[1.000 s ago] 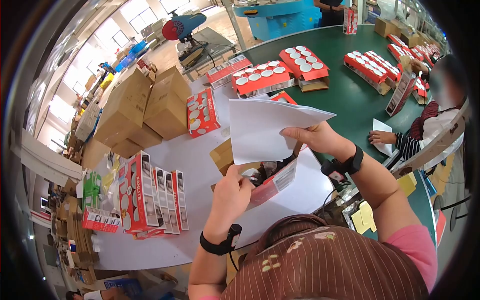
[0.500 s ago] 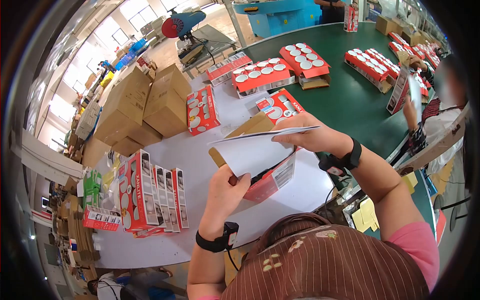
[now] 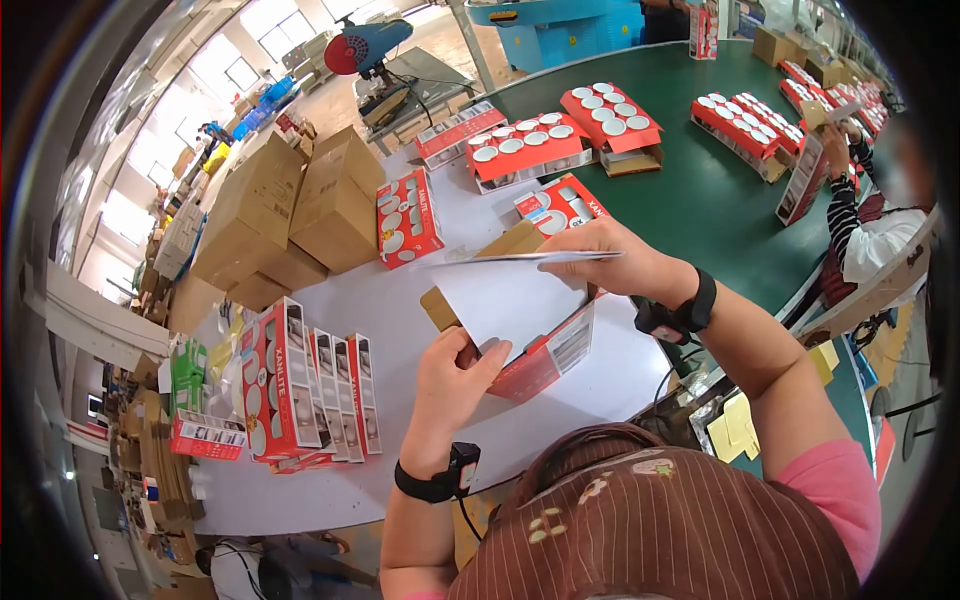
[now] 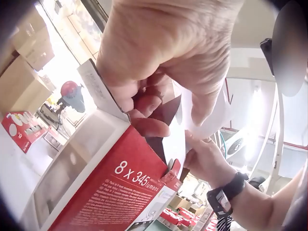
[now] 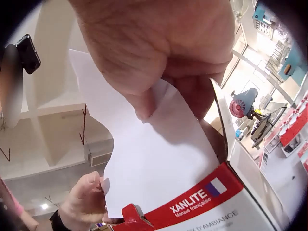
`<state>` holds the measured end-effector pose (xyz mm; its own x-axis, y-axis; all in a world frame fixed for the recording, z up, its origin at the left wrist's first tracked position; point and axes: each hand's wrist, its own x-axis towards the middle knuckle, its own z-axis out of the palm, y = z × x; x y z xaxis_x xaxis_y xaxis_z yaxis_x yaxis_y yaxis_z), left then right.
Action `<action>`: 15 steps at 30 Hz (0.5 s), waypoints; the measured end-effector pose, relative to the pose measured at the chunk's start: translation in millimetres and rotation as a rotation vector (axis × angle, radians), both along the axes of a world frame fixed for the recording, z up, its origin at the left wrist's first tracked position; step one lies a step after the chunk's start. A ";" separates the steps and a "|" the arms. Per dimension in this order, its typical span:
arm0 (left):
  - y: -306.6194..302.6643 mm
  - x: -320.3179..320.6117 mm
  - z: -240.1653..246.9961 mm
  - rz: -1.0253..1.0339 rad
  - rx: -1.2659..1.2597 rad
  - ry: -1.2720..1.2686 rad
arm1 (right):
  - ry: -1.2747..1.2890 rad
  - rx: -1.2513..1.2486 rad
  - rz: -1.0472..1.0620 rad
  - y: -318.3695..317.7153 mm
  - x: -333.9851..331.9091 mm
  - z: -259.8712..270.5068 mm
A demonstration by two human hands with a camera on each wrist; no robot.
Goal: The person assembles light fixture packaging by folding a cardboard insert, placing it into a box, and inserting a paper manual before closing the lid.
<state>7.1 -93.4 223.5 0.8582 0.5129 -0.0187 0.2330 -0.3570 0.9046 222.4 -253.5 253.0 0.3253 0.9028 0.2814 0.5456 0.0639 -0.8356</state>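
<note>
Lowered since the earliest frame, the white paper (image 3: 500, 300) has come down from above the red-and-white XANLITE carton (image 3: 530, 378) to its open top, and it now slants across the opening. Across the green table, a second person's hands (image 3: 837, 140) have risen from a sheet on the tabletop to an upright carton (image 3: 803, 185).

In the head view, the right hand (image 3: 625, 265) pinches the paper's upper edge, thumb on the near face and fingers behind. The left hand (image 3: 450, 385) is closed in a loose pinch at the lower left: its thumb lies against the paper, and its other fingers curl at the carton's mouth. Brown flaps (image 3: 515, 240) stand open on the far side. A small red tab (image 5: 134, 217) sticks up at the near rim, close to the paper's lower edge. How far the paper reaches inside cannot be told.

The paper looks thin and is bent rather than flat. Pushed down at this slant, its lower edge could snag on the red tab or a flap and crease. If the right hand presses before the left lets its corner go, the paper could buckle between them. Too hard a pull at the rim could tear the tab or tilt the carton, and a loosened right-hand pinch could let the upper edge flop outside.
</note>
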 end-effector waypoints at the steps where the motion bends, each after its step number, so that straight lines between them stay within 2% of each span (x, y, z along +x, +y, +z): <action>1: -2.7 0.8 2.8 -0.002 0.001 0.002 | -0.065 0.046 0.034 0.3 0.1 -1.8; 6: -9.9 3.1 10.3 0.069 -0.097 -0.014 | -0.136 0.084 0.108 0.5 -0.2 -16.6; 7: -8.7 2.9 8.8 0.069 -0.097 -0.014 | -0.172 0.162 0.086 0.0 0.2 -15.7; 10: -2.0 2.2 1.3 0.039 -0.033 -0.040 | -0.157 0.258 0.023 -0.9 -1.4 -11.7; 12: 1.0 1.2 -0.1 0.002 0.154 0.025 | -0.196 0.273 -0.011 -1.0 -1.4 -11.0; 13: -1.5 1.8 2.4 0.002 0.155 0.025 | -0.196 0.273 -0.011 -1.5 -2.1 -9.7; 15: -8.4 3.8 9.4 0.019 -0.002 -0.015 | -0.216 0.246 0.015 -2.3 -4.0 -6.7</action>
